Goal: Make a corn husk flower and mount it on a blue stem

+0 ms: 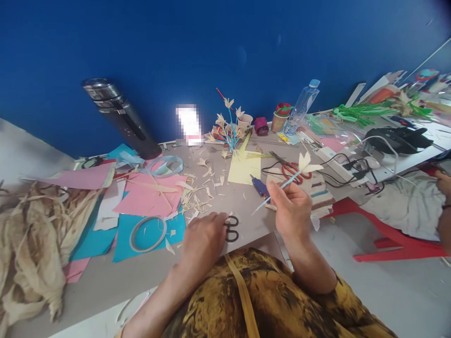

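Observation:
My right hand (293, 209) pinches the thin blue-wrapped stem of a handmade flower (282, 187). Its pale husk petals point up and right, and the stem's lower end slants down to the left. Palm down at the table's front edge, my left hand (206, 237) has curled fingers over a small pair of scissors (231, 229). Only the black handle loops show beyond the fingertips; the blades are hidden beneath the hand. Past my right hand lie a blue glue gun (260, 186) and red-handled scissors (298, 172).
More husk flowers on blue stems (230, 126) stand at the back. Left are a dark flask (123, 119), pink paper (148, 195), a tape roll (148, 234) and dried husks (35, 234). Right are a plastic bottle (303, 107), a power strip (338, 164), a red stool (387, 234) and another person's arm (444, 206).

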Available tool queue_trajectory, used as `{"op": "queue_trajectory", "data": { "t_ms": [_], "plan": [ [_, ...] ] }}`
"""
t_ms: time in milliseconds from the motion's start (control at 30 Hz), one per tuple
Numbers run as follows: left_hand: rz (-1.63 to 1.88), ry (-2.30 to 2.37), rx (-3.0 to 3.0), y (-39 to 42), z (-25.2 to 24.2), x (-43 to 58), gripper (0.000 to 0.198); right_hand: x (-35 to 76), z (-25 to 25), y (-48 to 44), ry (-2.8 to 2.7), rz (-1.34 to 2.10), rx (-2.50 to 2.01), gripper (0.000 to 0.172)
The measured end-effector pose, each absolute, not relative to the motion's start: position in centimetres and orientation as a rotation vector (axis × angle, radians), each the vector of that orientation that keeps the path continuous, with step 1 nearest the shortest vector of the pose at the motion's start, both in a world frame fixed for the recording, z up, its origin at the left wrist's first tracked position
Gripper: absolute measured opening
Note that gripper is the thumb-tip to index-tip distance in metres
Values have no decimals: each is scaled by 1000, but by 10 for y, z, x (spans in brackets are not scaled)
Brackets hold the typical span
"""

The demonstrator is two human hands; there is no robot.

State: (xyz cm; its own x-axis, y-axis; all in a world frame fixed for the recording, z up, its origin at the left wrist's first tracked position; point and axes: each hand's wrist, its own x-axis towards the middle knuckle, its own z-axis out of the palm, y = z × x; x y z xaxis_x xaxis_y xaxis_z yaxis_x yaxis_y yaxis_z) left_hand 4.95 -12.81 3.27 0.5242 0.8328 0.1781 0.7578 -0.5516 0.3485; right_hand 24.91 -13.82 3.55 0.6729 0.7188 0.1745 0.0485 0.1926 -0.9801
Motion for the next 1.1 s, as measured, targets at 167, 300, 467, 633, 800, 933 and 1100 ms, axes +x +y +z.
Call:
{"op": "queue_trajectory", "data": {
  "t_ms": [167, 300, 467, 633, 800, 933, 1100],
  "plan": [
    [654, 1301, 1732, -125, 33, 18, 24, 254, 35, -131, -673, 679, -1187, 47],
    [696, 992, 1191, -128, 30, 25, 34, 248, 33, -129, -730, 687, -1223, 49],
    [794, 812, 997, -127, 23, 43, 46, 245, 28, -130, -885, 684, -1357, 49],
    [804, 332, 584, -120, 30, 46, 35, 247, 22, -132, -950, 710, -1422, 48],
    [755, 157, 273, -119, 34, 44, 46, 245, 16, -131, -996, 716, -1421, 47],
    [737, 114, 212, -119, 33, 43, 51, 243, 10, -129, -1017, 739, -1432, 46],
    [750, 159, 255, -118, 32, 42, 40, 239, 9, -128, -1063, 770, -1462, 45]
  ]
}}
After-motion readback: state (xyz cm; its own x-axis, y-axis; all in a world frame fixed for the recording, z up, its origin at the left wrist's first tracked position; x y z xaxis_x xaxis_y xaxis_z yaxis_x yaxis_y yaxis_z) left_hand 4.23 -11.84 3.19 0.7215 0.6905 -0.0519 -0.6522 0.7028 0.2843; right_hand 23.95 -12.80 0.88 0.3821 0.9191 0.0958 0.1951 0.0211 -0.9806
